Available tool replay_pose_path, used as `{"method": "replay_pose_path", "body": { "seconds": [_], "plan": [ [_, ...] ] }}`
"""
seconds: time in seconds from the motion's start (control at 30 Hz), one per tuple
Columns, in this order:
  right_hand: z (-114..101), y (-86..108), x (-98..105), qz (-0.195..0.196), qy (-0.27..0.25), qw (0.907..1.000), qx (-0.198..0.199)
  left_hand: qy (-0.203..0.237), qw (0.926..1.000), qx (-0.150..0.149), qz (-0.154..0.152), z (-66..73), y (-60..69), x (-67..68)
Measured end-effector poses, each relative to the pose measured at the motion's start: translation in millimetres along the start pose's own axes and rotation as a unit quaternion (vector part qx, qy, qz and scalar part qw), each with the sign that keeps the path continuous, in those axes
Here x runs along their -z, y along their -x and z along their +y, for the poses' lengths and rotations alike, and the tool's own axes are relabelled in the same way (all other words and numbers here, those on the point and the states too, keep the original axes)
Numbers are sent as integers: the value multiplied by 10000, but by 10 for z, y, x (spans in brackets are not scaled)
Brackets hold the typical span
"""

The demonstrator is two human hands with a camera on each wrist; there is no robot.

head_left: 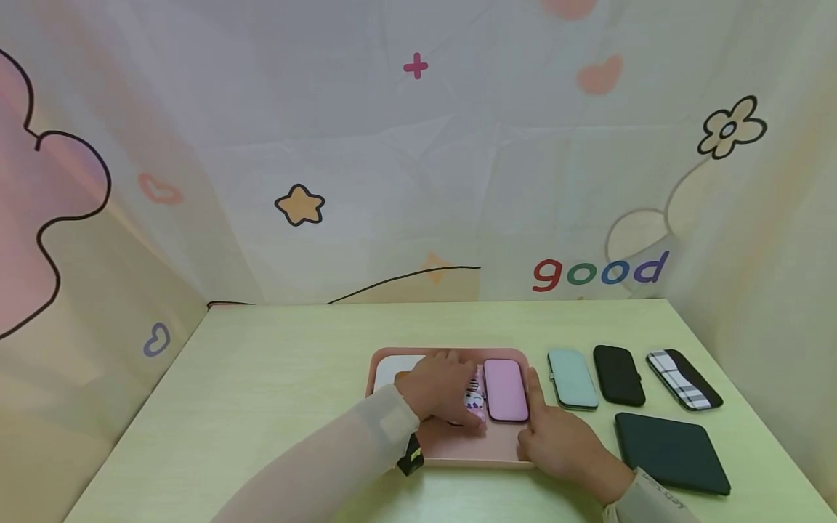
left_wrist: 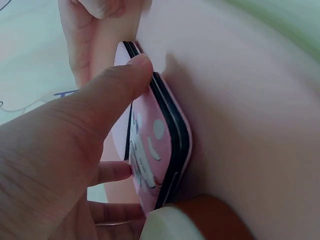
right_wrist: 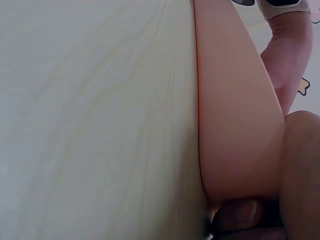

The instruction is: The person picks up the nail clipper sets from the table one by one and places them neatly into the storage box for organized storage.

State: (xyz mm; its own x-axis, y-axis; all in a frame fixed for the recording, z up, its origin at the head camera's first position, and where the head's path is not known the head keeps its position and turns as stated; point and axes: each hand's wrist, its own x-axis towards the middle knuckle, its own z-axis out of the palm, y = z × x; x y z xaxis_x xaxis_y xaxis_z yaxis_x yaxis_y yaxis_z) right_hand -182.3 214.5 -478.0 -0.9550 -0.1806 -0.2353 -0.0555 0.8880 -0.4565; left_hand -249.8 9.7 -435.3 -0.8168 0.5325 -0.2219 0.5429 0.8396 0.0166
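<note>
A shallow pink tray [head_left: 471, 452] stands on the table, with several slim flat cases inside. My left hand [head_left: 439, 388] reaches over a pink case with a printed pattern [head_left: 474, 396]. In the left wrist view its thumb [left_wrist: 132, 75] lies on the edge of that patterned case [left_wrist: 150, 135], fingers against its printed face. Right of it in the tray lies a plain lilac case [head_left: 506, 390]; at the left is a white one [head_left: 391, 369], partly covered by the hand. My right hand [head_left: 565, 442] holds the tray's right side, index finger straight along the rim.
Right of the tray lie a mint case [head_left: 572, 379], a black case [head_left: 618, 375] and a black-and-plaid case [head_left: 684, 380]. Nearer is a larger dark case [head_left: 672, 452]. A printed curtain [head_left: 366, 145] hangs behind the table. The left forearm crosses the tray's near left corner.
</note>
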Motion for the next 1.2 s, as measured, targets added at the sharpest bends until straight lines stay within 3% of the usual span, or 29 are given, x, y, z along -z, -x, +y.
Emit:
{"method": "replay_pose_path", "body": {
  "seconds": [0.27,0.8,1.2],
  "plan": [
    [-7,-2,-6,-17,-26,10000,-61,-238,9995,-209,-41,-16,52,-27],
    [-33,10,2,-28,-33,9999,-146,-398,9990,-174,126,-26,29,-61],
    [-28,-3,-13,-9,-36,9999,-132,-255,9992,-197,256,-96,66,-101]
  ]
}}
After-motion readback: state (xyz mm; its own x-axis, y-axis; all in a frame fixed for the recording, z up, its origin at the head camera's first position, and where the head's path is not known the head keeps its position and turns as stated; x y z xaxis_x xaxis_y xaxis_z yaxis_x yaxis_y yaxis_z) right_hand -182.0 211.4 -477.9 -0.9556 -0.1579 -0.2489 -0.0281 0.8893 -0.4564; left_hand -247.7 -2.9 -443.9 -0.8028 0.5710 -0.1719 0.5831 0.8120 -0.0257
